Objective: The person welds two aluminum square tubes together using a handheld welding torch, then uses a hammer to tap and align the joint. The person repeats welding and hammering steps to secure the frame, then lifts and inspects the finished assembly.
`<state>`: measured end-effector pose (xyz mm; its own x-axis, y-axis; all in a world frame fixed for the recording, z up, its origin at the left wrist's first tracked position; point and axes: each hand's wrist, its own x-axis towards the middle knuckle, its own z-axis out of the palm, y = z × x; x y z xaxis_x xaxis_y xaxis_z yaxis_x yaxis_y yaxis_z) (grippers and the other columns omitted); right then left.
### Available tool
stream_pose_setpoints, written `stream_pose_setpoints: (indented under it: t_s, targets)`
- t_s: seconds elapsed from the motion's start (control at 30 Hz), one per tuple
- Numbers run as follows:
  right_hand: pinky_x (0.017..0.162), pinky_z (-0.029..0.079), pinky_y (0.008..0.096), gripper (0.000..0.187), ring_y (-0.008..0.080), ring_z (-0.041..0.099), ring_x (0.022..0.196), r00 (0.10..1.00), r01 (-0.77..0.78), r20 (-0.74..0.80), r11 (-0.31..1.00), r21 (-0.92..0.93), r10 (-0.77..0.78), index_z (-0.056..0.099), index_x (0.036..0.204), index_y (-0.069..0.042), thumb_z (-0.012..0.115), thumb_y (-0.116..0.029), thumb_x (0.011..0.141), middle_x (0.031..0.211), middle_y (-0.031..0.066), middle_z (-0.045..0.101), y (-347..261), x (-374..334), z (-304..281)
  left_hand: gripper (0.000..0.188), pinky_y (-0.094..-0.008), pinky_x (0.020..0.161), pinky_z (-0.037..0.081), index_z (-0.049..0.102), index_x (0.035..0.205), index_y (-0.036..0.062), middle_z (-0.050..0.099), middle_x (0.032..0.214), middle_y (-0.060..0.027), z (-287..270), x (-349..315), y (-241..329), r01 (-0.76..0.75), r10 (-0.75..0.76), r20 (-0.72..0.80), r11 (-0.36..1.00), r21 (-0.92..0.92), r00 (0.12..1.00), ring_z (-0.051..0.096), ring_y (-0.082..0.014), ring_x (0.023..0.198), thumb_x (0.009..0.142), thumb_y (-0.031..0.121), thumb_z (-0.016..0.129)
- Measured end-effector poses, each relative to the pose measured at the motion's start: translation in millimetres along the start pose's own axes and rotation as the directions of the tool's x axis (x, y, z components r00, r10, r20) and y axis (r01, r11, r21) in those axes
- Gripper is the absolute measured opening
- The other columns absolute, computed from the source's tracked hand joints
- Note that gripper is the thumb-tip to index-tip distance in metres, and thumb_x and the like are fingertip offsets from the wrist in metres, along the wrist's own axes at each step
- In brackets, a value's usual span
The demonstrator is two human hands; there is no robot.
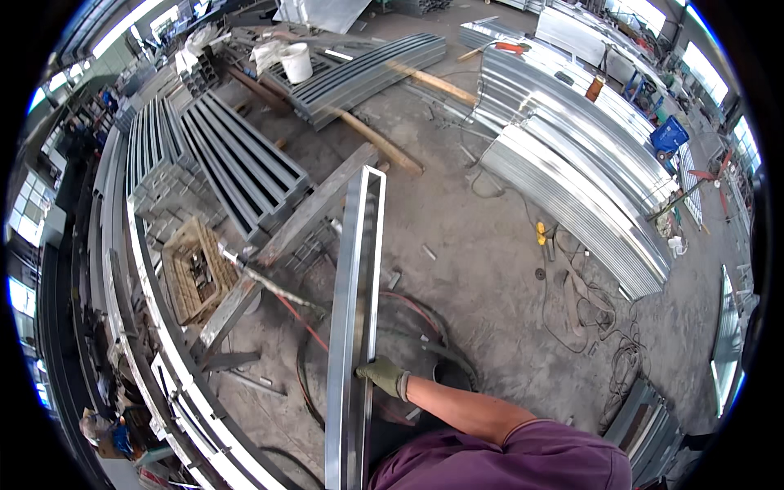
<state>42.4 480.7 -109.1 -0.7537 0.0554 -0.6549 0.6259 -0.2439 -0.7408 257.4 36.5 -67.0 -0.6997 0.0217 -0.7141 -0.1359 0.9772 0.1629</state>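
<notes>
A long metal channel [346, 294] stretches from the lower edge up to the middle of the view, its open side turned to the right. My right hand [382, 377], in an olive-green glove, grips the right edge of this channel with the fingers curled over it. The fingertips are partly hidden inside the profile. My left hand does not show. Near the channel's far end stands a worn beam frame [318, 204], and a cable and red hose lie on the floor below.
A woven basket [167, 269] with small parts stands left. Stacks of steel channels [245, 163] lie beyond it. Bundled shiny sheet profiles [572, 196] fill the right side. Wooden poles [380, 143], loose cables [600, 310] and a yellow tool [541, 234] are on the floor.
</notes>
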Motion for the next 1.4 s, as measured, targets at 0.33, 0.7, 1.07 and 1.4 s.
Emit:
stream_pose_setpoints:
  t_s: [0.33, 0.7, 1.07, 1.4]
  targets:
    - [0.084, 0.058, 0.0370, 0.047, 0.0241, 0.075, 0.093, 0.991, 0.049, -0.118, 0.994, -0.094, -0.060, 0.076, 0.119, 0.003, 0.091, -0.029, 0.088, 0.108, 0.0119, 0.080, 20.0, -28.2, -116.6, 0.042, -0.0533, 0.084, 0.058, 0.068, 0.101, -0.0005, 0.074, 0.094, -0.0269, -60.5, -5.8, 209.2, -0.115, 0.133, -0.148, 0.986, 0.124, 0.980, 0.072, -0.0467, 0.088, 0.079, 0.032, 0.084]
    - [0.086, 0.059, 0.0366, 0.037, 0.0240, 0.076, 0.095, 0.984, 0.050, -0.175, 0.995, 0.087, -0.034, 0.078, 0.118, 0.007, 0.086, -0.016, 0.091, 0.108, 0.0152, 0.081, -37.4, -24.5, -222.7, 0.063, -0.0528, 0.090, 0.059, 0.070, 0.109, 0.0055, 0.077, 0.103, -0.0222, -78.4, 39.5, 327.1, -0.117, 0.131, -0.063, 0.975, 0.190, 0.989, 0.074, -0.0436, 0.102, 0.081, 0.060, 0.085]
    - [0.067, 0.057, 0.0347, 0.031, 0.0206, 0.072, 0.076, 0.975, -0.038, -0.215, 0.992, 0.119, 0.063, 0.078, 0.103, 0.005, 0.089, -0.019, 0.086, 0.088, 0.0101, 0.077, -98.0, 94.7, -313.7, 0.077, -0.0512, 0.095, 0.059, 0.068, 0.120, 0.0032, 0.077, 0.116, -0.0235, -108.9, 166.7, 447.3, -0.056, 0.049, 0.038, 0.974, 0.220, 0.998, 0.075, -0.0422, 0.112, 0.079, 0.067, 0.084]
    - [0.068, 0.055, 0.0348, 0.030, 0.0169, 0.067, 0.075, 0.957, -0.096, -0.256, 0.981, 0.167, 0.137, 0.079, 0.101, 0.003, 0.088, -0.024, 0.090, 0.087, 0.0063, 0.075, -219.8, 170.8, -405.9, 0.079, -0.0514, 0.090, 0.057, 0.067, 0.124, 0.0023, 0.076, 0.112, -0.0227, -117.3, 279.2, 538.3, -0.140, 0.146, 0.038, 0.981, -0.137, 0.989, 0.073, -0.0429, 0.105, 0.076, 0.062, 0.088]
